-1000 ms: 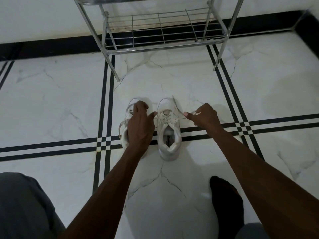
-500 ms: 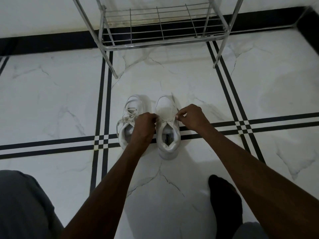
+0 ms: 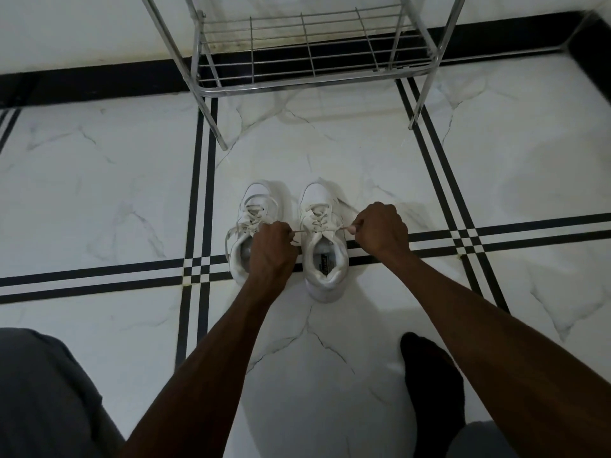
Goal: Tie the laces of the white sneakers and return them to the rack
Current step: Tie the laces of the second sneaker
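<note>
Two white sneakers stand side by side on the marble floor, toes pointing away from me. The right sneaker has its lace stretched sideways across the tongue. My left hand pinches one end of that lace and partly covers the left sneaker, whose laces lie loose. My right hand pinches the other end, just right of the shoe. The metal rack stands behind the sneakers, its bottom wire shelf bare.
A white wall with a black skirting runs behind the rack. Black stripes cross the floor tiles. My black-socked foot rests at the lower right, and a grey trouser leg fills the lower left.
My hands met over the right sneaker half a second ago and have now drawn apart, pulling its lace taut to both sides.
</note>
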Motion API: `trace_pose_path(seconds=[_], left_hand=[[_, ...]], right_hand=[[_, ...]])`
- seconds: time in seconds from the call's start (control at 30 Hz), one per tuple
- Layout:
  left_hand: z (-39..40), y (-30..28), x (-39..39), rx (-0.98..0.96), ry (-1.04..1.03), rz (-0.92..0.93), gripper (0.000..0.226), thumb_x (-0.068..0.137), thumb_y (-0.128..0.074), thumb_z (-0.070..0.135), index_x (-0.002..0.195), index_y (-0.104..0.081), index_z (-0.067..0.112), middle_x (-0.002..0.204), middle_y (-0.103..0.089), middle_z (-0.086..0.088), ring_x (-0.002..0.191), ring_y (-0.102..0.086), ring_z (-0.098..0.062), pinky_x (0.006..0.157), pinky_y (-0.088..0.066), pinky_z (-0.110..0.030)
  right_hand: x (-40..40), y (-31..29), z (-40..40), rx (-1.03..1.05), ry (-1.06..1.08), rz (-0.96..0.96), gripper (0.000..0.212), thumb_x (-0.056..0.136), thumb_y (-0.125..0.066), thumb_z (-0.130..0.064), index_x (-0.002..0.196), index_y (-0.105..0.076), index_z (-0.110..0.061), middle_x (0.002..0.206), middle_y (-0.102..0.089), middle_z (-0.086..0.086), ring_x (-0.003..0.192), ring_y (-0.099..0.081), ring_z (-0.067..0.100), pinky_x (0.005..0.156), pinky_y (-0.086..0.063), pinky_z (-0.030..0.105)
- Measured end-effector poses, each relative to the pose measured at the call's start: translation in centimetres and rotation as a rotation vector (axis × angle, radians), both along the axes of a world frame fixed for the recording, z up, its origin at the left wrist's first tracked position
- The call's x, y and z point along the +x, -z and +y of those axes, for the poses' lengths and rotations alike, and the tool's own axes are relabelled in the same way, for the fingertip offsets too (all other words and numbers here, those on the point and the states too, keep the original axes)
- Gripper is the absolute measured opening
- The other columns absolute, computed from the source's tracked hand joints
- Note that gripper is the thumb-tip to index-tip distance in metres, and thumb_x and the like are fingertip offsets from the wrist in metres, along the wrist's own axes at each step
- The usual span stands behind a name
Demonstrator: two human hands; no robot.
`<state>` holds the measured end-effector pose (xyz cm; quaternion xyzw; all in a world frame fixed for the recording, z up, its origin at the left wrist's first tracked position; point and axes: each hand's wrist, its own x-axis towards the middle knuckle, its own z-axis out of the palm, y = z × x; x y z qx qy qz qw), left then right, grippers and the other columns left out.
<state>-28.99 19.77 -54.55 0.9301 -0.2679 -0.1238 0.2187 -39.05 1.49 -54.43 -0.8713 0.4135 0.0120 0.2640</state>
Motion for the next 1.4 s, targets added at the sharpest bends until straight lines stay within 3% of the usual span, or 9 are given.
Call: trace_pose_path(seconds=[0.3, 0.4, 0.47, 0.53, 0.63, 0.87, 1.03, 1.27, 1.4], left_hand=[[0.2, 0.6, 0.9, -0.007, 0.031, 0.136, 0.017, 0.083, -0.058, -0.005, 0.072, -0.07, -0.001, 0.068, -0.069, -0.016, 0.063, -0.067, -0.029, 0.057, -0.062, -0.045], [0.2, 0.8, 1.0, -0.059, 0.057, 0.215, 0.021, 0.084, -0.058, -0.007, 0.093, -0.074, 0.005, 0.09, -0.076, -0.012, 0.072, -0.071, -0.021, 0.062, -0.062, -0.034], [0.2, 0.5, 1.0, -0.129, 0.084, 0.288, 0.048, 0.081, -0.062, -0.013, 0.126, -0.067, 0.005, 0.119, -0.071, -0.009, 0.088, -0.066, -0.009, 0.064, -0.055, -0.013], [0.0, 0.5, 0.8, -0.229, 0.085, 0.305, 0.045, 0.086, -0.064, -0.01, 0.128, -0.065, 0.005, 0.127, -0.068, -0.011, 0.091, -0.069, -0.012, 0.068, -0.061, -0.022], [-0.5, 0.4, 0.4, -0.299, 0.052, 0.258, 0.025, 0.094, -0.06, 0.001, 0.115, -0.073, 0.006, 0.112, -0.074, -0.012, 0.087, -0.074, -0.026, 0.076, -0.062, -0.048], [-1.4, -0.3, 0.2, -0.058, 0.149, -0.03, 0.02, 0.082, -0.062, -0.002, 0.096, -0.066, 0.012, 0.097, -0.069, -0.003, 0.086, -0.067, -0.024, 0.065, -0.052, -0.038], [-1.9, -0.4, -0.4, 0.198, 0.251, -0.199, 0.019, 0.09, -0.054, 0.002, 0.109, -0.056, 0.007, 0.101, -0.067, -0.015, 0.089, -0.066, -0.037, 0.063, -0.036, -0.037], [-1.9, 0.3, -0.4, 0.203, 0.274, -0.247, 0.024, 0.085, -0.052, 0.0, 0.109, -0.056, 0.004, 0.1, -0.067, -0.016, 0.091, -0.063, -0.037, 0.081, -0.037, -0.039], [-1.5, 0.5, -0.1, 0.113, 0.242, -0.201, 0.019, 0.087, -0.054, 0.001, 0.105, -0.057, 0.0, 0.093, -0.068, -0.021, 0.088, -0.063, -0.041, 0.079, -0.04, -0.042]], right_hand=[[-0.1, -0.5, -0.2, 0.021, -0.03, 0.069, 0.007, 0.087, -0.073, -0.025, 0.088, -0.08, -0.026, 0.099, -0.078, -0.004, 0.1, -0.068, 0.024, 0.096, -0.045, 0.044], [-0.4, -0.2, -0.8, 0.135, -0.115, -0.043, 0.013, 0.09, -0.072, -0.023, 0.099, -0.079, -0.027, 0.105, -0.078, -0.002, 0.098, -0.07, 0.02, 0.091, -0.053, 0.037], [-0.4, -0.3, -0.9, 0.231, -0.191, -0.137, 0.017, 0.09, -0.071, -0.015, 0.105, -0.079, -0.019, 0.107, -0.078, 0.002, 0.087, -0.07, 0.014, 0.074, -0.052, 0.013], [-0.2, -0.4, -0.5, 0.21, -0.246, -0.17, 0.015, 0.088, -0.072, -0.01, 0.101, -0.08, -0.012, 0.102, -0.078, 0.005, 0.077, -0.067, 0.011, 0.064, -0.044, 0.004], [-0.3, -0.7, 0.1, 0.174, -0.277, -0.249, 0.01, 0.085, -0.075, -0.008, 0.091, -0.081, -0.008, 0.091, -0.079, 0.008, 0.074, -0.068, 0.012, 0.071, -0.053, 0.019], [0.0, -0.8, 0.7, 0.019, -0.287, -0.24, 0.013, 0.081, -0.072, 0.0, 0.08, -0.079, -0.011, 0.067, -0.06, -0.012, 0.072, -0.066, 0.019, 0.06, -0.049, 0.028], [0.2, 0.7, 1.6, -0.009, -0.22, -0.214, 0.008, 0.078, -0.068, 0.005, 0.08, -0.073, -0.002, 0.086, -0.07, 0.015, 0.078, -0.068, 0.026, 0.063, -0.053, 0.032], [-0.1, 1.8, 1.6, -0.014, -0.172, -0.21, 0.006, 0.083, -0.067, -0.002, 0.079, -0.064, -0.005, 0.086, -0.064, 0.016, 0.078, -0.062, 0.026, 0.061, -0.037, 0.027], [0.2, 1.6, 1.8, 0.049, -0.129, -0.185, 0.009, 0.081, -0.065, 0.003, 0.077, -0.066, -0.004, 0.086, -0.07, 0.018, 0.081, -0.067, 0.03, 0.063, -0.049, 0.034]])
